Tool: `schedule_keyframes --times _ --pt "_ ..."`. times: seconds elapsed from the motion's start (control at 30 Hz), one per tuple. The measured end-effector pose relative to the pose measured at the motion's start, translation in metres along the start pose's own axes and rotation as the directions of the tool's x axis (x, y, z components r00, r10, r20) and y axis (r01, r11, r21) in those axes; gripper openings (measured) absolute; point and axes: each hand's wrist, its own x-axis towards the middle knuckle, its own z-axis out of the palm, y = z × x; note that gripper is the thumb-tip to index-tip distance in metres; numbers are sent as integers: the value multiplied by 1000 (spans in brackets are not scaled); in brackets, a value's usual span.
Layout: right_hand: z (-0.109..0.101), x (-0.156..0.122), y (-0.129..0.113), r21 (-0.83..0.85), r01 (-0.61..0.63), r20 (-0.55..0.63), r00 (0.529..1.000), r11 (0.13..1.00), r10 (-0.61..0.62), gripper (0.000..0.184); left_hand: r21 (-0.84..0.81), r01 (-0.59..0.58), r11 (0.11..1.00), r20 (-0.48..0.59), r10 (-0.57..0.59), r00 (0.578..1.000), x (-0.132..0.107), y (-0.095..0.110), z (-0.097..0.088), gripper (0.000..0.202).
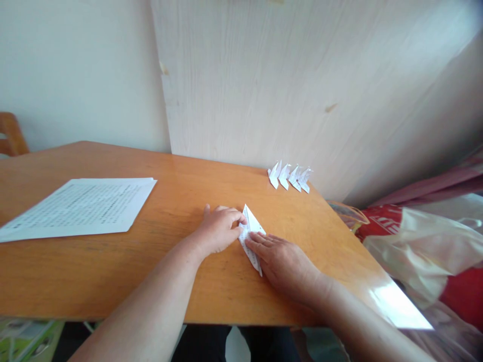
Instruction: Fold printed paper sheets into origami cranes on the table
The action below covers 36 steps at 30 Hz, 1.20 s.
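A small piece of printed white paper [250, 227], folded into a narrow pointed shape, lies on the orange wooden table [113, 271]. My left hand [219, 229] rests on the table with its fingers curled, the fingertips pressing the paper's left edge. My right hand [281, 259] lies flat over the paper's lower right part, fingers stretched out and pointing left. Only the paper's upper tip and a strip along the lower edge show between the hands.
Several finished folded paper pieces [290, 176] stand in a row at the table's far edge by a pale wood panel [302, 80]. A stack of printed sheets [79, 206] lies at left. Plastic bags [422, 246] sit off the right edge. A chair back [11, 134] shows far left.
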Motion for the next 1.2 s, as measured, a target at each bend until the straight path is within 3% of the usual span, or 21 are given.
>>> schedule_keyframes --times 0.27,0.73,0.8,0.87,0.93,1.0,1.07,1.1,1.17,1.2 --pt "-1 0 -1 0 -10 14 1000 1000 10 50 47 -15 999 18 14 1000 -2 -6 3 28" --pt "2 5 -7 4 8 -12 1000 1000 -8 43 73 -94 993 73 89 993 -5 8 9 33" --pt "-3 5 -6 56 -14 -2 1000 998 14 38 65 -98 993 86 92 992 -5 7 10 35" --pt "-10 7 -1 209 -62 -1 998 976 64 30 52 -107 993 102 101 990 -5 6 10 33" --pt "-17 14 9 456 -120 -67 983 882 168 27 41 -103 994 109 98 989 -5 6 9 32" --pt "-19 27 21 694 -170 -96 941 700 325 23 43 -93 995 116 88 989 -6 6 8 32" --pt "-15 42 32 905 -230 5 847 359 532 18 51 -96 994 130 88 988 -6 6 7 36" --pt "-12 49 36 960 -221 87 816 169 571 17 55 -99 994 138 90 986 -6 6 7 39" --pt "-4 60 40 978 -179 206 797 -105 568 14 59 -87 994 143 78 987 -5 6 7 46" --pt "0 63 41 967 -163 247 796 -197 553 13 61 -72 996 139 63 988 -4 5 8 49"
